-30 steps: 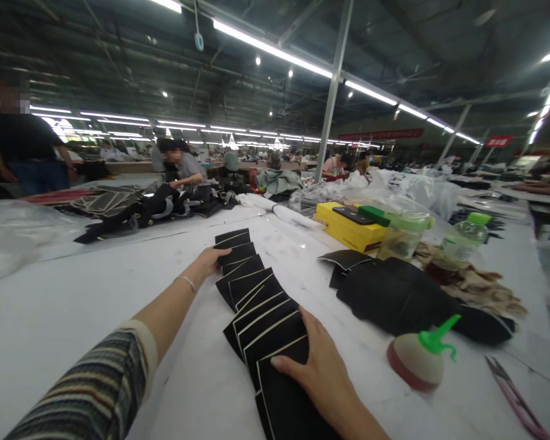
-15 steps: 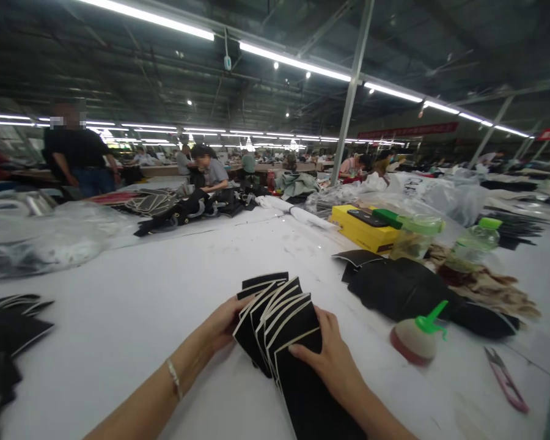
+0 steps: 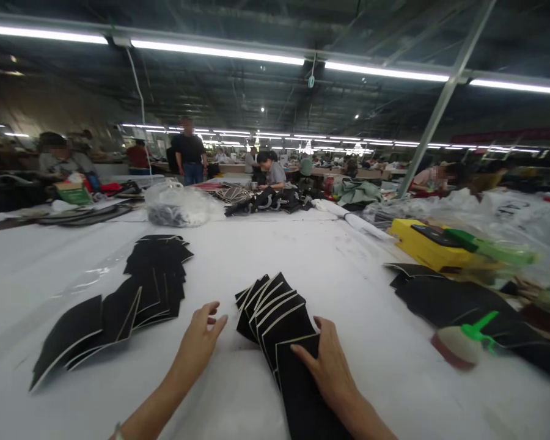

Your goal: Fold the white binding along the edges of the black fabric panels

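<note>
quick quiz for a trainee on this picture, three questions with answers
1. Multiple choice: what colour is the spout of the squeeze bottle? a) red b) green c) white
2. True or false: the left hand holds nothing.
3. Short answer: what does the right hand touch?

Key: 1. b; 2. true; 3. the fanned black pieces.

Out there I have both forearms point(image 3: 165, 394) extended from the table's point(image 3: 229, 250) near edge, my left hand point(image 3: 199, 335) empty, fingers loosely curled, thumb apart, and my right hand point(image 3: 332, 362) gripping, thumb uppermost, fingers bent.
</note>
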The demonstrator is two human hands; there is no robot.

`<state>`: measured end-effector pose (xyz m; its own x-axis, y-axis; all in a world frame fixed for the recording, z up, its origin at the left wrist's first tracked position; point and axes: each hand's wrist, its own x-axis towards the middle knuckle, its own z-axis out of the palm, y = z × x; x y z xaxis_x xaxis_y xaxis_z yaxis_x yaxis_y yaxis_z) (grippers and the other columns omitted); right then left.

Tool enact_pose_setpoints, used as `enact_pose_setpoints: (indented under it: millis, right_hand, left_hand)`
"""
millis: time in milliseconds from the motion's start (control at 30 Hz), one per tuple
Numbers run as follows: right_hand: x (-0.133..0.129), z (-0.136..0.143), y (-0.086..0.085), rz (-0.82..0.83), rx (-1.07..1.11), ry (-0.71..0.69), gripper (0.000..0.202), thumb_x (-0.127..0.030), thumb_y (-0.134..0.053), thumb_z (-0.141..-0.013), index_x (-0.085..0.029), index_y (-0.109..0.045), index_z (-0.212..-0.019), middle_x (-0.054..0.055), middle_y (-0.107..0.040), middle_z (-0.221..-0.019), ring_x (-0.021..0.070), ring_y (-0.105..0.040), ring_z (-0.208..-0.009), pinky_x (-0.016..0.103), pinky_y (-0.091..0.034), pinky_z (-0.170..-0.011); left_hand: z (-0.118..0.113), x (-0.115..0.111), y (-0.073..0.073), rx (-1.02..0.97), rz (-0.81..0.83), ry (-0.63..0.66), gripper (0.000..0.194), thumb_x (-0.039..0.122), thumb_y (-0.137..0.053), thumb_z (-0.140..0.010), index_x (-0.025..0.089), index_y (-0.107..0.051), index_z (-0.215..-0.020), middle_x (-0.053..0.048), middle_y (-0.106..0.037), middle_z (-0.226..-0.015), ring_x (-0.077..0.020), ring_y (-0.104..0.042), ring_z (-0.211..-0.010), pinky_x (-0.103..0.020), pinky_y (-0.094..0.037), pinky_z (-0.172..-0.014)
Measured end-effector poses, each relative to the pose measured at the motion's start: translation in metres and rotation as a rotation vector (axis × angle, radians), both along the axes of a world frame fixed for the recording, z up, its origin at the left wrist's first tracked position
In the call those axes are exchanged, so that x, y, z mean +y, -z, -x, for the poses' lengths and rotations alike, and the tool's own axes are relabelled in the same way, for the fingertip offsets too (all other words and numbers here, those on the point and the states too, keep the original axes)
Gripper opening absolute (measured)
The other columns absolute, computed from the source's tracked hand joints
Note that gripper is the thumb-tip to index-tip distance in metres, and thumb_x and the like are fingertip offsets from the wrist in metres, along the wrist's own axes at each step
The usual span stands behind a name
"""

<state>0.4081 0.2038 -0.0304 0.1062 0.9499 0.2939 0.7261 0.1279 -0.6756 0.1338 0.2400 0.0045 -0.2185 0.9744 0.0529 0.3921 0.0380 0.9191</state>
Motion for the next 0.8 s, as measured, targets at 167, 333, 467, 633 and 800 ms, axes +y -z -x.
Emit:
enact_pose_setpoints:
  millis: [167,333,467,633,800]
  right_hand:
    - [-0.027,-0.016,0.000,-0.019,-0.223,0.167,0.053,-0.045,-0.059,-0.086,-0.014,-0.047,-0.127,0.016,-0.059,-0.114,0.0384,-0.053,-0.111,0.057,-0.043,-0.095]
    - [-0.049,-0.016,-0.018,-0.174,-0.009,0.199,0.038,-0.037,-0.041,-0.089,-0.013,-0.054,-0.115,0.015,-0.055,-0.103,0.0313,-0.057,-0.093,0.049,-0.047,-0.085]
    - [-0.075,0.011,-0.054,-0.259,0.092,0.121,0.029,-0.036,-0.041,-0.091,-0.018,-0.056,-0.108,0.007,-0.055,-0.090,0.0237,-0.056,-0.086,0.039,-0.046,-0.083]
    - [-0.114,0.094,-0.084,-0.114,0.303,-0.370,0.025,-0.029,-0.053,-0.090,-0.024,-0.057,-0.115,0.000,-0.055,-0.088,0.0172,-0.054,-0.082,0.029,-0.043,-0.077]
    - [-0.151,0.172,-0.038,0.107,0.397,-0.746,0.025,-0.019,-0.052,-0.090,-0.027,-0.058,-0.113,-0.001,-0.054,-0.090,0.0154,-0.053,-0.084,0.027,-0.042,-0.075]
  left_hand:
    - [0.004,-0.086,-0.003,0.126,0.045,0.324,0.040,0.054,-0.055,-0.078,0.027,-0.065,-0.106,-0.007,-0.066,-0.105,-0.0253,-0.062,-0.091,-0.036,-0.051,-0.077]
    - [0.001,-0.135,0.001,0.092,0.077,0.507,0.029,0.046,-0.053,-0.081,0.027,-0.066,-0.099,-0.006,-0.068,-0.099,-0.0231,-0.062,-0.085,-0.033,-0.048,-0.074]
    - [0.015,-0.140,0.004,-0.072,0.128,0.460,0.040,0.055,-0.053,-0.081,0.024,-0.065,-0.104,-0.006,-0.067,-0.094,-0.0228,-0.061,-0.081,-0.033,-0.048,-0.072]
    - [0.056,-0.143,-0.020,-0.319,0.139,0.323,0.060,0.071,-0.050,-0.074,0.016,-0.065,-0.096,-0.007,-0.063,-0.088,-0.0194,-0.055,-0.073,-0.027,-0.042,-0.059]
    - [0.109,-0.187,-0.022,-0.205,0.358,0.591,0.027,0.040,-0.062,-0.073,0.013,-0.063,-0.070,0.004,-0.045,-0.056,-0.0103,-0.037,-0.055,-0.022,-0.025,-0.051]
